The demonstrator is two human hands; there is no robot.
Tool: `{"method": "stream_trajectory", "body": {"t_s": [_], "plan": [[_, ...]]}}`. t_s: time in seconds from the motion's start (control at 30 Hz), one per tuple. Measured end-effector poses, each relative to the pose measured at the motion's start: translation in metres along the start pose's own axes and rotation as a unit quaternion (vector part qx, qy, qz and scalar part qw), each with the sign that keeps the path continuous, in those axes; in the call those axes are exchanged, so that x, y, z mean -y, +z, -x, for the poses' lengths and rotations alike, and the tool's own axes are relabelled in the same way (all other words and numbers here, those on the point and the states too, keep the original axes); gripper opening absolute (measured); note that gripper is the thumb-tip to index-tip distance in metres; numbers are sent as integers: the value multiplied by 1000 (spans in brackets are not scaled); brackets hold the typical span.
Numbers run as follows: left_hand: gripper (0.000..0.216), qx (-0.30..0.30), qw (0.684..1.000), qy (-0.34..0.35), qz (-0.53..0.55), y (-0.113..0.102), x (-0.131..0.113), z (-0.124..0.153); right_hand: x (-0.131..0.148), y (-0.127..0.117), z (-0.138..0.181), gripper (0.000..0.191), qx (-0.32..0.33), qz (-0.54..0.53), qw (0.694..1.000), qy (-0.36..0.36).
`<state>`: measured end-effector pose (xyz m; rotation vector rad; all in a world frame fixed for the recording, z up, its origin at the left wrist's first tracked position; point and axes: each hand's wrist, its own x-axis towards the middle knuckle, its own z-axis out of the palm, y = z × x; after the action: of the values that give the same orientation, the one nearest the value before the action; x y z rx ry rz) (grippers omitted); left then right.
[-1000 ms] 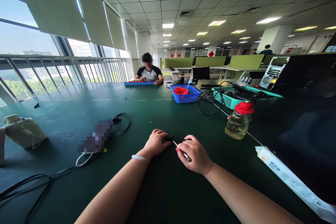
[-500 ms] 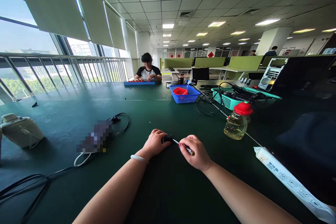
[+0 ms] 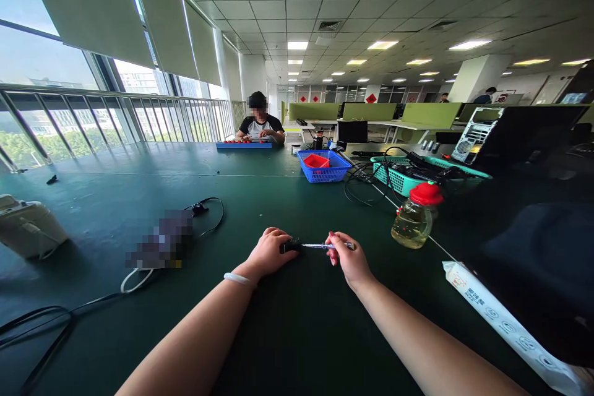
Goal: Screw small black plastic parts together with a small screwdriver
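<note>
My left hand [image 3: 270, 250] is closed around a small black piece [image 3: 290, 245] low over the dark green table [image 3: 185, 322]; its exact kind is hard to make out. A white band circles that wrist. In my right hand [image 3: 347, 257] is a screwdriver [image 3: 320, 245] with a thin metal shaft and a clear handle. It lies almost level, and its tip points left at the black piece, seemingly touching it. My fingers and thumb pinch the handle.
To the right stand a red-lidded bottle [image 3: 414, 219] and a long white packet [image 3: 505, 325]. Farther back are a blue basket [image 3: 327, 172] and a teal basket [image 3: 399, 180] of cables. A beige container [image 3: 30, 229] and cables lie left. Another person [image 3: 260, 124] sits opposite.
The screwdriver has swung from a slant to nearly level. My right hand has shifted slightly right and its grip has loosened and turned. My left hand still holds the black piece.
</note>
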<state>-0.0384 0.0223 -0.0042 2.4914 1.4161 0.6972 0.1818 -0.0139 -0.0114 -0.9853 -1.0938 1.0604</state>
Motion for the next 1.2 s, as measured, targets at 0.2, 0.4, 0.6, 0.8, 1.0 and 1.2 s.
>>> {"method": "stream_trajectory", "body": {"t_s": [0.2,0.4,0.6,0.8,1.0,1.2], "plan": [[37,15,1000,18,3,-2,-2,1,4,1,0,48,-23,-31,999,20],[39,31,999,30,7,-4,-4,0,0,0,-1,50,-28,-32,999,20],[38,39,998,48,17,-3,-5,1,-3,-1,-2,50,-11,-43,999,29],[37,45,997,53,29,-3,-5,2,-1,0,-1,49,15,-50,998,41],[34,51,996,67,39,-6,-6,3,2,0,-1,52,14,-65,996,54],[35,62,994,83,42,-9,-9,4,5,1,0,53,6,-78,995,63]]}}
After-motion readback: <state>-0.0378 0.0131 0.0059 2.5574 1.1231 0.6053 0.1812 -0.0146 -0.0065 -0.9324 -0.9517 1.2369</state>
